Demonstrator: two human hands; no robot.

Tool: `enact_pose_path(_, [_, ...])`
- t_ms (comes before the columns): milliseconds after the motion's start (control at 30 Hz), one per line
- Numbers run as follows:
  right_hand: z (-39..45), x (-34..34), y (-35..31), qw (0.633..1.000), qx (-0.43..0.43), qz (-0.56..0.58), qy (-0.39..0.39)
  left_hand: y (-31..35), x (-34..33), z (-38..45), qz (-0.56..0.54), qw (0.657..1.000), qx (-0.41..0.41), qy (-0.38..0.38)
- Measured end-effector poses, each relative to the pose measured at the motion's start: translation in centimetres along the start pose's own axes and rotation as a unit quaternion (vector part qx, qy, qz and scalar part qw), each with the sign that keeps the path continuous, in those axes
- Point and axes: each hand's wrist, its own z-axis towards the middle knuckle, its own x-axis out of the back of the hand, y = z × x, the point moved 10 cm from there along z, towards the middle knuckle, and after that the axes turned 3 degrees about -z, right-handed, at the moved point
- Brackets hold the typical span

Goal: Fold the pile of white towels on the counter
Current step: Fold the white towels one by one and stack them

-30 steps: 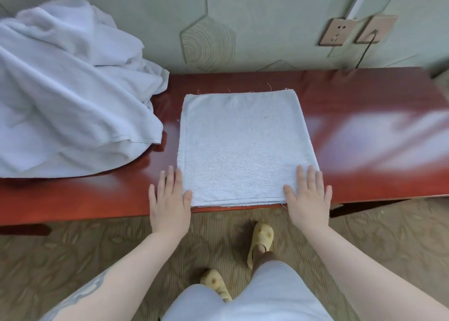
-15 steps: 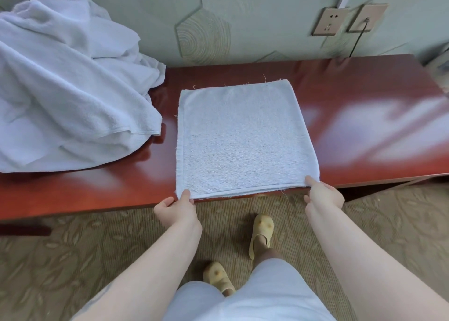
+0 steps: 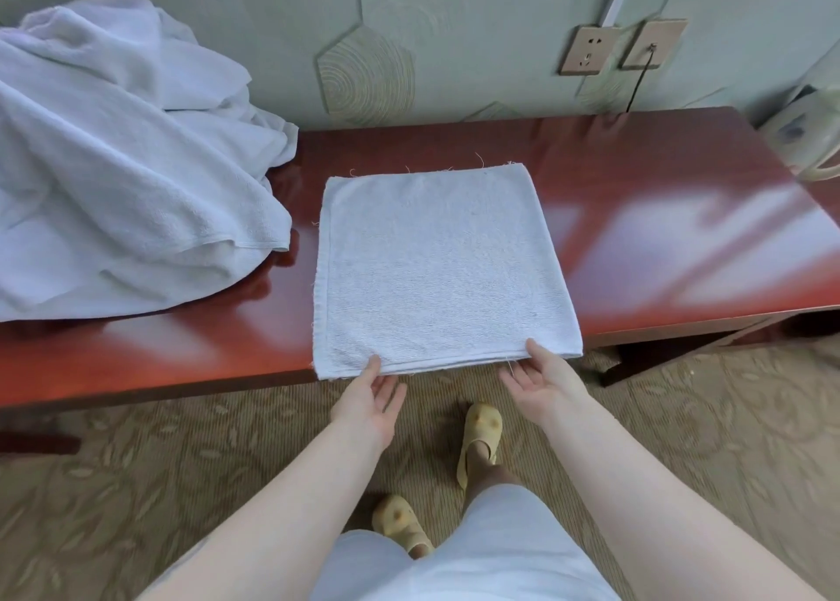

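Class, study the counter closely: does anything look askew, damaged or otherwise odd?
The flat folded white terry towel has loose frayed threads along its far edge, and its near edge overhangs the glossy red-brown wooden counter. Beside it, the crumpled white towel pile remains unfolded.

1. Folded towel: white terry cloth, matt, nubby looped texture, loose threads fraying off the edges.
2. Towel pile: same white cloth but softer and fluffier looking, with a smooth stitched hem.
3. Counter: reddish-brown wood look, super glossy, window glare bouncing right off it.
4. Wall: pale green, matt, with ring-patterned hexagon panels.
5. Carpet: tan, woven, ribbed and leaf-patterned.
6. Slippers: yellow, smooth, rubbery.
7. Sockets: beige, plastic-like, slight sheen.
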Motion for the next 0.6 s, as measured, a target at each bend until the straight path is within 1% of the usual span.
enact_pose_path(133, [-0.8, 1.0, 0.3, 1.000, 0.022, 0.013, 0.012, -0.1, 0.6, -0.8, -0.017, 1.000, -0.007, -0.005])
enact_pose_path(233, [-1.7, 2.3, 1.6, 0.999, 0.016, 0.023, 0.047, -0.8, 1.2, -1.9, -0.046, 0.999, 0.001, 0.006])
enact_pose_path(333, [-2.8, 2.2, 0.8, 0.996, 0.031, 0.020, 0.077, 0.1, 0.2, -2.9, -0.065, 0.998, -0.001, 0.013])
enact_pose_path(433, [-3.9, 0.0, -1.6, 0.997, 0.060, 0.026, 0.050, 2.1, -2.7, -3.9, -0.094, 0.995, -0.021, -0.003])
enact_pose_path(600, [-4.7, -4.3, -6.0, 0.996, 0.083, 0.039, 0.018, 5.1, -8.7, -4.7, -0.138, 0.989, -0.042, -0.031])
